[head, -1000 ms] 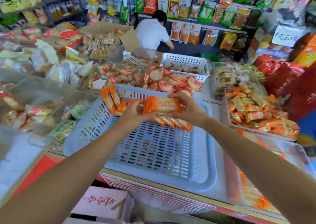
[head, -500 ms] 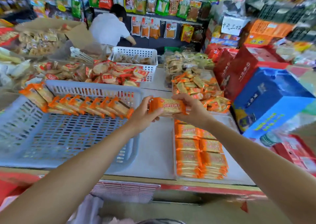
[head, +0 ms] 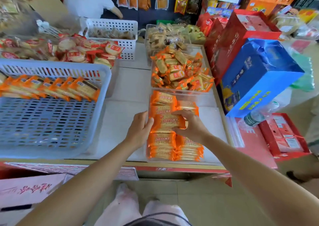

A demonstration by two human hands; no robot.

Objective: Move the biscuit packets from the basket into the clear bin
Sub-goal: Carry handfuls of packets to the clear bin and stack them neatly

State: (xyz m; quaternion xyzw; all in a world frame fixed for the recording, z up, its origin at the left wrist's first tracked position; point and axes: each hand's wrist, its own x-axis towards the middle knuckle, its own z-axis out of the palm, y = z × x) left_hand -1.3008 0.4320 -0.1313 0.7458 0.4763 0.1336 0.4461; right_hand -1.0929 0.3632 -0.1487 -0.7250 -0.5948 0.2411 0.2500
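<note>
Left hand and right hand grip an orange foil biscuit packet over the clear plastic bin near the desk front edge, where an uneven release could topple the stacked rows.

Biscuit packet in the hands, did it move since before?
Yes. The biscuit packet went rightward, from above the blue basket to down in the clear bin.

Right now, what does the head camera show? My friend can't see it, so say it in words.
The left hand and right hand hold an orange biscuit packet over the stacked packets in a clear bin. To the left, a blue basket has a row of packets leaning along its far side.
</note>
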